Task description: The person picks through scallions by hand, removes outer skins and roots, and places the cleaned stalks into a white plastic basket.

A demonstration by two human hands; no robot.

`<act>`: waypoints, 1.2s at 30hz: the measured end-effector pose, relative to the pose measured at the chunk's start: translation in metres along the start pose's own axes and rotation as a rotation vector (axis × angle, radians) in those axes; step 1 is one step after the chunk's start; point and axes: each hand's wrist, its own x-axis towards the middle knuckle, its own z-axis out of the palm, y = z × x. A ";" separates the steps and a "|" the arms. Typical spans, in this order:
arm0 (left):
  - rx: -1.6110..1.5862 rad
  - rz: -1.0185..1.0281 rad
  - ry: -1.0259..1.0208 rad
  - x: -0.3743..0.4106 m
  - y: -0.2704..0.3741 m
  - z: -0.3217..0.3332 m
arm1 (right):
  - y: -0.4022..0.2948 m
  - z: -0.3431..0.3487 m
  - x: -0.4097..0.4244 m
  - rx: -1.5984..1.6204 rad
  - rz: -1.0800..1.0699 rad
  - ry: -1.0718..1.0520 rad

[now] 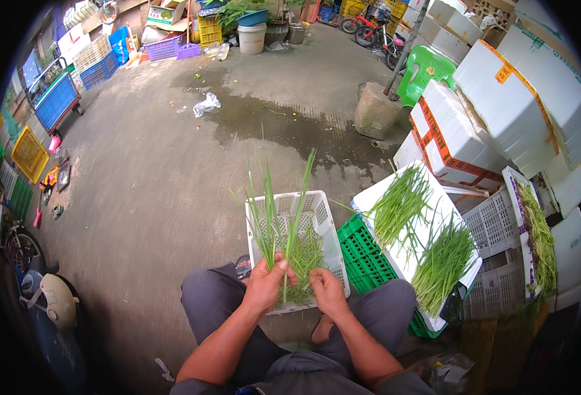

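Observation:
My left hand [269,282] grips a few long green chive stalks [269,217]. They stand upright in two groups, one in the fist and one between thumb and fingers. Close by on the right is my right hand [328,291], its thumb and fingertips pinched together. Whether a scrap lies in that pinch is too small to see. Both hands are over the near part of a white plastic basket [323,197]. Loose green trimmings [306,254] lie inside it, partly hidden by the hands and stalks.
Right of the basket, a white foam board [388,254] on green crates [367,249] bears two chive piles [403,202]. Foam boxes [505,98] are stacked beyond, beside a tray of yellowish greens [537,237]. A pole in a concrete block [377,111] stands ahead near wet ground. A scooter [56,301] is left.

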 end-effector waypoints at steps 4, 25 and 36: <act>-0.082 -0.088 -0.079 -0.004 0.003 0.001 | -0.016 -0.015 0.028 0.338 0.071 -0.034; 0.060 -0.307 -0.184 -0.018 0.016 0.002 | -0.058 -0.059 0.074 0.800 0.053 -0.130; 0.109 -0.353 -0.200 -0.018 0.021 -0.005 | -0.053 -0.099 0.075 -0.298 -0.492 -0.046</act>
